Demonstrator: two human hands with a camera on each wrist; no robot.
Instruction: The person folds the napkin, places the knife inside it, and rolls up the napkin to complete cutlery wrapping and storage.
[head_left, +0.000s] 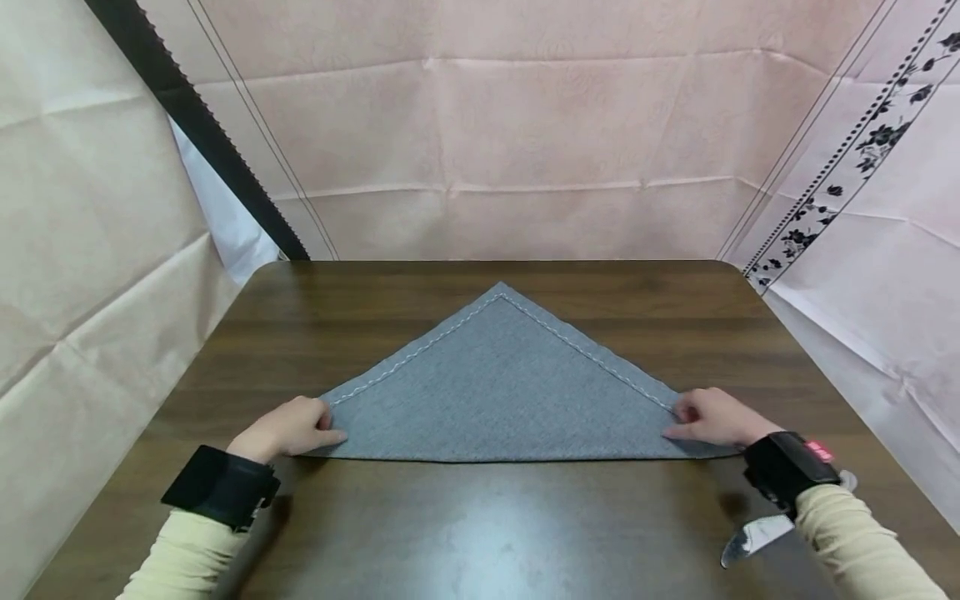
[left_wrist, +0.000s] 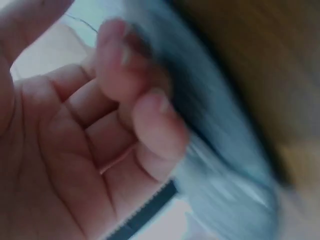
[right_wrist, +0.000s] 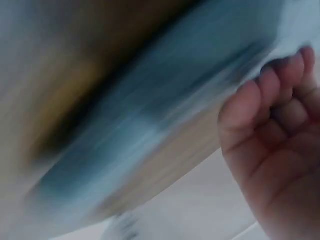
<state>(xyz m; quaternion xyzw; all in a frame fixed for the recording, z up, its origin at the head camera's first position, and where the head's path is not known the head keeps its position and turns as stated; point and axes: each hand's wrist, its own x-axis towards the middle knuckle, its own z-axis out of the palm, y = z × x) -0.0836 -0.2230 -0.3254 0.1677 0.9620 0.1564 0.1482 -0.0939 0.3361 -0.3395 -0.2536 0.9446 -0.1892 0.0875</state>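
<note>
A grey felt cloth (head_left: 495,392), folded into a triangle with white stitching along its two slanted edges, lies on the brown table. Its point faces away and its long fold faces me. My left hand (head_left: 288,427) is at the left corner, thumb and forefinger apart over the cloth. At the opposite corner, my right hand (head_left: 712,417) reaches in the same way, with a gap between thumb and forefinger. Loosely bent fingers (left_wrist: 160,122) show beside the blurred cloth (left_wrist: 225,175) in the left wrist view. Likewise, the right wrist view has bent fingers (right_wrist: 242,107) beside blurred cloth.
The brown wooden table (head_left: 480,517) has rounded far corners. A silvery, pointed piece (head_left: 757,535) shows below my right wrist. Black wrist mounts (head_left: 221,487) sit on both wrists. Pale creased sheets (head_left: 570,133) hang behind and at both sides.
</note>
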